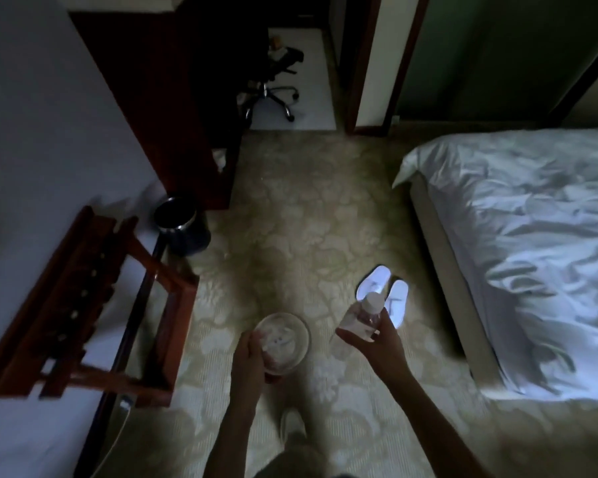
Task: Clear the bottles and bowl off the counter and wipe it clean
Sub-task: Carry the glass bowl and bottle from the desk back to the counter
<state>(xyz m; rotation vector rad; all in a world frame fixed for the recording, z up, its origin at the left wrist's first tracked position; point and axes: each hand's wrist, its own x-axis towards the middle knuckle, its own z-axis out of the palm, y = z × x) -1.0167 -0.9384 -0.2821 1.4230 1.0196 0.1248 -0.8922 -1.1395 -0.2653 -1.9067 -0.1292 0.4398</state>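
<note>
Down over the patterned carpet (283, 243), the left hand (252, 357) grasps a clear bowl (285, 339) by its near-left rim, fingers curled around the edge, the bowl's mouth facing up. Just right of that grip, the right hand (377, 343) is wrapped around a clear plastic bottle (361, 317), whose white cap points up and away from the palm. Beyond the bottle hand lies a pair of white slippers (385, 291), with the bed (532, 253) further right. Left of the bowl hand stands a wooden luggage rack (83, 305), and past it a dark waste bin (182, 224).
</note>
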